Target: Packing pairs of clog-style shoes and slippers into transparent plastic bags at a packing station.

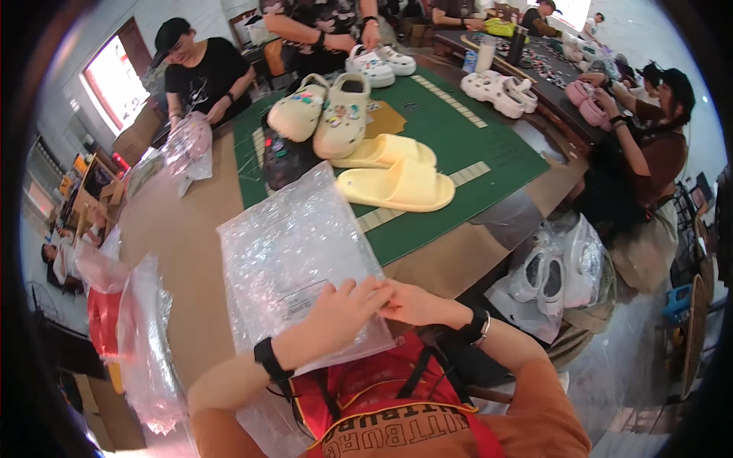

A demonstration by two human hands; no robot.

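A clear plastic bag (pixel 294 229) lies flat on the table in front of me, its near end reaching my red apron. My left hand (pixel 336 314) rests over the near part of the bag, fingers bent and brought together. From the right, my right hand (pixel 424 304) meets it, and the fingertips of both press together at the bag's right edge. Whatever is between them is hidden by the fingers. Just beyond the bag sits a pair of yellow slides (pixel 401 185). Behind them stand cream clogs with colourful charms (pixel 341 122), beside a black clog (pixel 286 160).
A green cutting mat (pixel 489 149) covers the far table. White clogs (pixel 500 93) stand at its right corner; bagged white shoes (pixel 546 275) lie at right. Plastic bags (pixel 149 343) hang over the left edge. Co-workers handle pink clogs (pixel 191 141) at left and white clogs (pixel 374 67) opposite.
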